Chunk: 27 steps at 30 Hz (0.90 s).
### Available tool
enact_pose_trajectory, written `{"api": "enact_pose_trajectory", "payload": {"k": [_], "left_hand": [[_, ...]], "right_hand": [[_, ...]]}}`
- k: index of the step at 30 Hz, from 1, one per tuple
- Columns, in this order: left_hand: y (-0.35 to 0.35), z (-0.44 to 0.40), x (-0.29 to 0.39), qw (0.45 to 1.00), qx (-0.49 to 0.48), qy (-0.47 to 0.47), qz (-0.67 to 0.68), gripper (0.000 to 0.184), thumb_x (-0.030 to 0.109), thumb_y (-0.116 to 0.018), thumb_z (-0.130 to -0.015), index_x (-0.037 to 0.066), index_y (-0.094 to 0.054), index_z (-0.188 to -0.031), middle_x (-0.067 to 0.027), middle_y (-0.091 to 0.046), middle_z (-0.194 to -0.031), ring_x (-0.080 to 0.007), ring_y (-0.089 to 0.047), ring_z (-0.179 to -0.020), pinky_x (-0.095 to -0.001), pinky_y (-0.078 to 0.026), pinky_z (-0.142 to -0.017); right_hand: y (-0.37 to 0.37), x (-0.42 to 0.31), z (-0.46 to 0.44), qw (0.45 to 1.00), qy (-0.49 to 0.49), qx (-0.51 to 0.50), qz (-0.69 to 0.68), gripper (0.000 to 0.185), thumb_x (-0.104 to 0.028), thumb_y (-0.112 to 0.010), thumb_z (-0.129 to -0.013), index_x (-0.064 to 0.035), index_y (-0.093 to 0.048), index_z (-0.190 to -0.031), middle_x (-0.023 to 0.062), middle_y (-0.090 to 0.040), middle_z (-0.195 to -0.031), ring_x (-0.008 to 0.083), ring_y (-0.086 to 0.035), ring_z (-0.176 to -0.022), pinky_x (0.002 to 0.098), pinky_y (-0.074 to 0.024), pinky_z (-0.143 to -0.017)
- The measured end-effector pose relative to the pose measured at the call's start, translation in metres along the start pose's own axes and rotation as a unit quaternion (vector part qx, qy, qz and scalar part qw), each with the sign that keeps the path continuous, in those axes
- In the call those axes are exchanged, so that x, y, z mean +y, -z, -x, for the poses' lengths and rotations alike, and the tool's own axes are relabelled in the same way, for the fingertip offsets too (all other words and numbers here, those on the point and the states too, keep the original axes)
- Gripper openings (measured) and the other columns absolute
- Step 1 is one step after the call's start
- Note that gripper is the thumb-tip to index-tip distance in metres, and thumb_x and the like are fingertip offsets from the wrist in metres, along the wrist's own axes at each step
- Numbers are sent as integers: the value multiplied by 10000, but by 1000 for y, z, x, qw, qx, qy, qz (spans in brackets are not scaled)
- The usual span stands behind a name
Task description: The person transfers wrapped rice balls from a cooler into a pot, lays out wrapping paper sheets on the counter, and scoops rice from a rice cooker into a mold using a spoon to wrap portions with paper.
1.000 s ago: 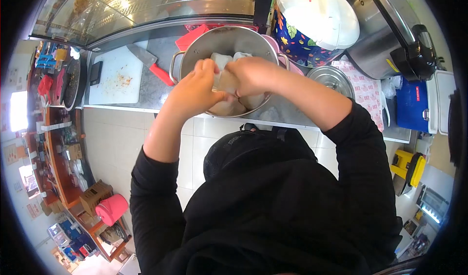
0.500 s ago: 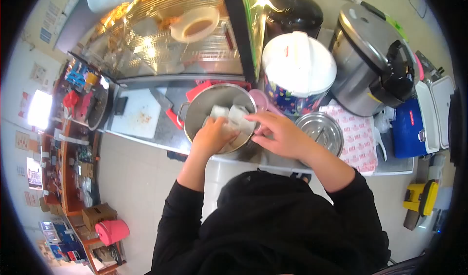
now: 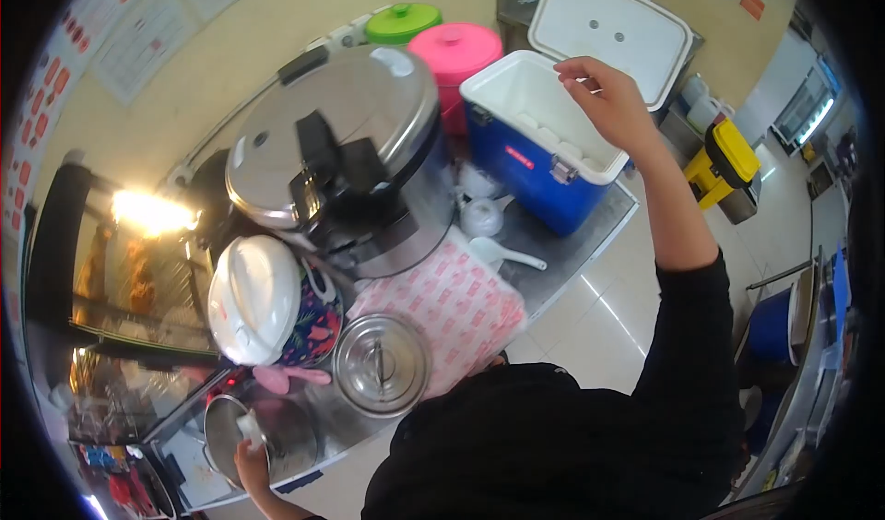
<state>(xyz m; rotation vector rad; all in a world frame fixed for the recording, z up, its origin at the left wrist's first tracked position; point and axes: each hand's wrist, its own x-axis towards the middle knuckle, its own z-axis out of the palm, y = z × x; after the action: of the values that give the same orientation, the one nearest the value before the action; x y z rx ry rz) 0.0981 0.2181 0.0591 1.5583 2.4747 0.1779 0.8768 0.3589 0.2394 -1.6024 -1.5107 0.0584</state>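
At the lower left, my left hand reaches over the rim of a steel pot. Its fingers are closed on a white wrapped packet just inside the pot. My right hand is raised over the blue cooler box, whose white lid stands tipped back. Nothing shows in the right hand, and its fingers are loosely bent and apart. Inside the cooler lie several white packets, partly hidden by the cooler's front wall.
Between the pot and cooler are a round steel lid, pink-printed wrapping paper, a flowered rice cooker and a large steel cooker. A white scoop and pink spoons lie on the counter. A lit food display stands left.
The view has swung right, bringing the cooler to the middle. My right hand has left the pot and moved over the open cooler; my left hand stays at the pot.
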Motion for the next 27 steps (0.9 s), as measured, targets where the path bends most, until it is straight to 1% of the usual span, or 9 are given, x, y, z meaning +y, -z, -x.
{"api": "enact_pose_trajectory", "payload": {"k": [3,7,9,14,16,18,20,24,27], "left_hand": [[-14,-16,-34,999,32,-34,18,363,200,-652,-795,31,-617,-1114,-201,-646,-1062,-353,-603,-1009,-395,-451,-902],[-16,-23,-52,996,64,-54,35,443,196,-643,-839,15,-557,-1234,-195,-634,-1155,-341,-603,-1067,-379,-445,-933],[-7,-27,-54,999,18,-20,-37,490,224,-630,-863,16,-518,-1292,-204,-614,-1203,-342,-588,-1111,-385,-436,-954],[-6,-34,-54,1000,-11,19,-21,508,254,-572,-903,-4,-479,-1331,-199,-572,-1284,-336,-538,-1202,-386,-401,-1009],[-5,-32,-48,998,-18,52,-21,511,242,-571,-900,-11,-475,-1334,-194,-559,-1306,-329,-523,-1223,-381,-388,-1028],[-5,-29,-41,997,-20,56,-40,511,233,-571,-896,-11,-477,-1336,-192,-550,-1320,-319,-510,-1240,-372,-373,-1047],[-8,-16,-42,999,1,40,-28,562,258,-609,-856,18,-472,-1345,-209,-554,-1306,-342,-519,-1222,-389,-391,-1025],[-9,-9,-28,995,23,62,-69,603,305,-641,-817,58,-484,-1344,-225,-560,-1288,-384,-528,-1194,-424,-420,-987],[0,8,10,996,57,55,-33,612,318,-675,-775,136,-514,-1336,-217,-580,-1248,-387,-553,-1141,-445,-440,-955]], "right_hand": [[-5,99,-46,966,-70,-180,169,292,-169,-643,-834,-60,-662,-1105,144,-690,-1010,281,-664,-935,379,-513,-834],[-68,186,-84,853,74,-424,294,452,-273,-742,-747,-56,-652,-1133,171,-678,-1028,318,-642,-960,423,-495,-839],[-117,205,-90,721,-79,-569,388,458,-280,-754,-735,-88,-667,-1142,164,-668,-1082,312,-618,-1044,419,-483,-884],[-192,287,-54,627,-147,-654,398,689,-316,-796,-691,-79,-567,-1296,200,-603,-1208,312,-570,-1145,417,-465,-940],[-187,278,-38,667,-198,-588,412,817,-325,-800,-685,-88,-453,-1385,208,-536,-1292,327,-540,-1189,426,-454,-965],[-147,221,-19,769,-259,-400,426,991,-330,-792,-691,-111,-266,-1501,209,-428,-1409,354,-499,-1238,445,-439,-992],[-130,222,-20,766,-217,-469,383,1093,-364,-748,-720,-140,-58,-1537,183,-300,-1492,396,-423,-1299,478,-396,-1037],[-127,234,-7,775,-117,-469,408,779,-400,-526,-874,-93,-191,-1507,234,-373,-1430,398,-416,-1294,483,-332,-1071],[-135,256,1,828,-15,-407,386,585,-241,-503,-891,-60,-346,-1424,254,-497,-1294,403,-465,-1226,490,-375,-1028]]}}
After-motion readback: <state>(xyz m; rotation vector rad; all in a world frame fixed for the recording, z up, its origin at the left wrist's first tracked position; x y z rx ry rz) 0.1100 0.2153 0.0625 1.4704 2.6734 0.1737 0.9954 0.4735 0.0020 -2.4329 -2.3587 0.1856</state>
